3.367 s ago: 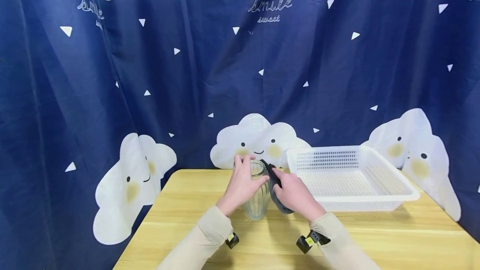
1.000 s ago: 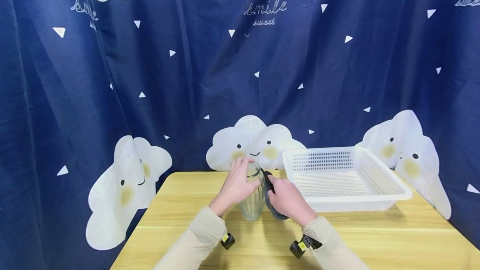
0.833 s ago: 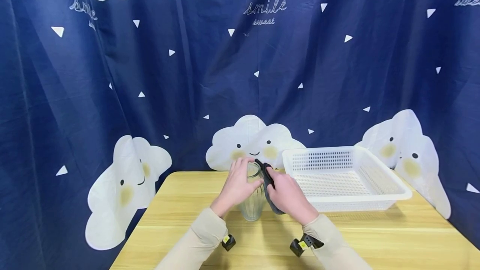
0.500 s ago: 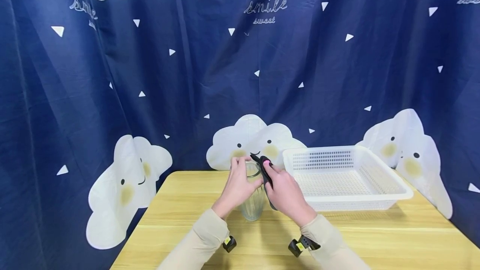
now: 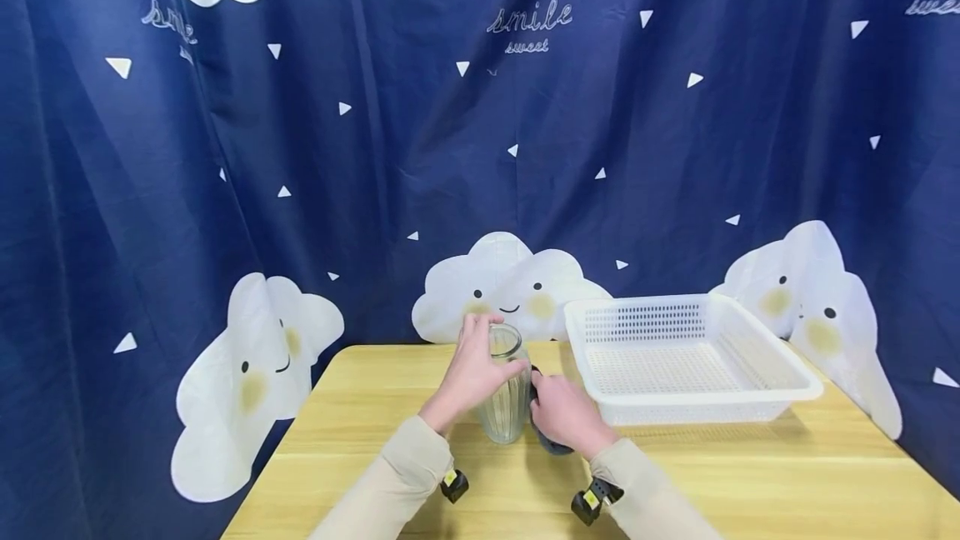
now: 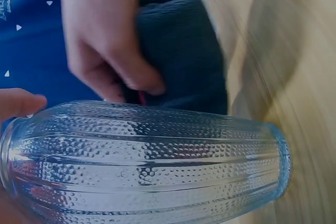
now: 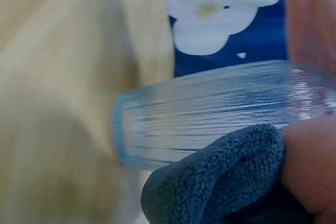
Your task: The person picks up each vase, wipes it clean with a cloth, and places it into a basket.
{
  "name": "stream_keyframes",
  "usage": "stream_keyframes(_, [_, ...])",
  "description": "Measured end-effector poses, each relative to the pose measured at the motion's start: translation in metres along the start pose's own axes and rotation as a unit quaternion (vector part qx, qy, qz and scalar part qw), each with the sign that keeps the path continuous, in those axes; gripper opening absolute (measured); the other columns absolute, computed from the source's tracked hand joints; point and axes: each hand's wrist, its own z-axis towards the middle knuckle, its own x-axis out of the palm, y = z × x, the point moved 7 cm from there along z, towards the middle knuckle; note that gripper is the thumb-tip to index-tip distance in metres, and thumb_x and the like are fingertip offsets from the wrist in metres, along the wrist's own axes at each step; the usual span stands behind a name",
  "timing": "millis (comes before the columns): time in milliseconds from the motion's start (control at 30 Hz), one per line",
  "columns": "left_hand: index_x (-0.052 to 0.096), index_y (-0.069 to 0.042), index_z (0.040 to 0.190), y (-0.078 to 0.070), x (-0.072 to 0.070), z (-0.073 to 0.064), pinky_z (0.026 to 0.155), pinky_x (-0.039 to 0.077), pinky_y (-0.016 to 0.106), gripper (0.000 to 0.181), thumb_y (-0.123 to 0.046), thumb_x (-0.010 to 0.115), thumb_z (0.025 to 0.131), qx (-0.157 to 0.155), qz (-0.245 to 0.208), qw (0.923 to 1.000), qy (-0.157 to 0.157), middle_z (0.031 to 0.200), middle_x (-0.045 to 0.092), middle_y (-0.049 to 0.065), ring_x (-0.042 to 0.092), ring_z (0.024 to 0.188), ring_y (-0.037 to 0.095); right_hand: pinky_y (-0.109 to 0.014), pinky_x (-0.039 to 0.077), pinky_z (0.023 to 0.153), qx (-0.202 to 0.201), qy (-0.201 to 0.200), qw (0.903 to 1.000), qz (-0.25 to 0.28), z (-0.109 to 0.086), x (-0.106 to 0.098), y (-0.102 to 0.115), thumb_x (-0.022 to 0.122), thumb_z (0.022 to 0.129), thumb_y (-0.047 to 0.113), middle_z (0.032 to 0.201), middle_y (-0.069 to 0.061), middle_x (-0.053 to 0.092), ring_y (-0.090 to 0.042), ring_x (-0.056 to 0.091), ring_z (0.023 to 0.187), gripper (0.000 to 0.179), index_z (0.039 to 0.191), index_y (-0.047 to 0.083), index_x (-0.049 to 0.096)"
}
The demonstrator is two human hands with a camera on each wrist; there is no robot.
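Observation:
A clear ribbed glass vase [image 5: 504,411] stands upright on the wooden table. My left hand [image 5: 474,369] grips it near the rim, thumb on the near side and fingers behind the top. Just right of the vase, my right hand [image 5: 564,413] holds a dark grey-blue cloth [image 5: 553,446], mostly hidden behind the hand in the head view. In the left wrist view the bunched cloth [image 6: 181,51] hangs beside the dimpled glass. The right wrist view shows its fuzzy fold [image 7: 210,182] overlapping the vase's side; whether it presses on the glass I cannot tell.
A white perforated plastic basket [image 5: 693,398] sits at the right on the wooden table [image 5: 360,448]. Behind the table hangs a navy curtain [image 5: 420,148] with cloud prints. A small black camera is strapped at each wrist.
My right hand carries the cloth from the vase's rim down along its right side; half a second ago the cloth's tip stood above the rim. The left hand keeps its grip.

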Motion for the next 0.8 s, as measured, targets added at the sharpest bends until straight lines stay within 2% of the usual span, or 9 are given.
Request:
stream_keyframes(67, [0.047,-0.017,0.139,0.000,0.001,-0.001,0.100,0.043,0.042,0.072,-0.039,0.082,0.080,0.006,0.011,0.9999,-0.003,0.127,0.043,0.004,0.045,0.119,0.023,-0.038,0.051,0.059,0.006,0.011,0.9999,0.012,-0.004,0.006,-0.003,0.067,0.088,0.008,0.088,-0.015,0.070,-0.023,0.066,0.072,0.032,0.119,-0.002,0.067])
stream_keyframes(133, [0.047,-0.017,0.139,-0.002,0.001,-0.001,0.100,0.043,0.041,0.072,-0.042,0.081,0.081,0.010,0.023,0.9997,-0.007,0.127,0.044,0.004,0.045,0.119,0.022,-0.039,0.053,0.062,0.014,0.008,0.9996,0.025,-0.005,0.002,-0.004,0.066,0.089,0.007,0.095,-0.018,0.072,-0.025,0.069,0.077,0.037,0.125,-0.004,0.065])
stream_keyframes(233, [0.047,-0.018,0.140,-0.002,0.001,0.000,0.099,0.044,0.041,0.071,-0.042,0.080,0.081,0.004,0.031,0.9994,-0.013,0.129,0.043,0.003,0.046,0.118,0.021,-0.042,0.056,0.067,0.027,-0.004,0.9989,0.039,-0.003,-0.012,-0.004,0.064,0.090,0.007,0.106,-0.023,0.072,-0.030,0.071,0.085,0.045,0.133,-0.005,0.061])
stream_keyframes(300, [0.046,-0.018,0.141,-0.001,0.001,0.001,0.100,0.045,0.040,0.073,-0.041,0.080,0.080,-0.007,0.024,0.9996,-0.014,0.132,0.039,0.004,0.045,0.121,0.022,-0.042,0.056,0.067,0.028,-0.023,0.9982,0.048,0.000,-0.025,-0.002,0.063,0.090,0.006,0.108,-0.024,0.071,-0.031,0.071,0.085,0.047,0.136,-0.005,0.059])
stream_keyframes(433, [0.044,-0.014,0.142,0.001,0.000,0.001,0.100,0.046,0.041,0.080,-0.040,0.083,0.077,-0.022,0.004,0.9996,-0.017,0.134,0.034,0.007,0.046,0.123,0.024,-0.040,0.053,0.063,-0.003,-0.089,0.9948,0.051,0.002,-0.048,0.006,0.064,0.088,0.004,0.111,-0.023,0.071,-0.028,0.069,0.078,0.052,0.139,-0.004,0.057])
stream_keyframes(567, [0.043,-0.011,0.143,0.002,-0.004,0.000,0.100,0.046,0.041,0.086,-0.043,0.086,0.075,-0.019,0.004,0.9997,-0.016,0.132,0.038,0.009,0.050,0.117,0.024,-0.047,0.056,0.074,-0.057,-0.150,0.9867,0.028,0.001,-0.064,0.016,0.068,0.086,0.004,0.119,-0.021,0.070,-0.034,0.071,0.091,0.055,0.139,-0.002,0.058])
stream_keyframes(667, [0.044,-0.012,0.144,0.002,-0.005,0.000,0.099,0.047,0.041,0.088,-0.045,0.087,0.075,-0.013,0.003,0.9998,-0.012,0.132,0.042,0.008,0.052,0.117,0.024,-0.052,0.056,0.081,-0.073,-0.163,0.9838,0.007,0.000,-0.068,0.021,0.071,0.085,0.006,0.123,-0.022,0.069,-0.038,0.070,0.103,0.056,0.139,-0.001,0.058])
stream_keyframes(800, [0.047,-0.014,0.143,0.002,-0.006,0.000,0.100,0.047,0.043,0.085,-0.042,0.088,0.074,-0.010,-0.008,0.9999,-0.011,0.133,0.045,0.008,0.052,0.124,0.026,-0.053,0.056,0.076,-0.059,-0.149,0.9869,-0.017,0.002,-0.062,0.020,0.071,0.084,0.007,0.122,-0.023,0.069,-0.040,0.070,0.099,0.057,0.139,-0.001,0.058])
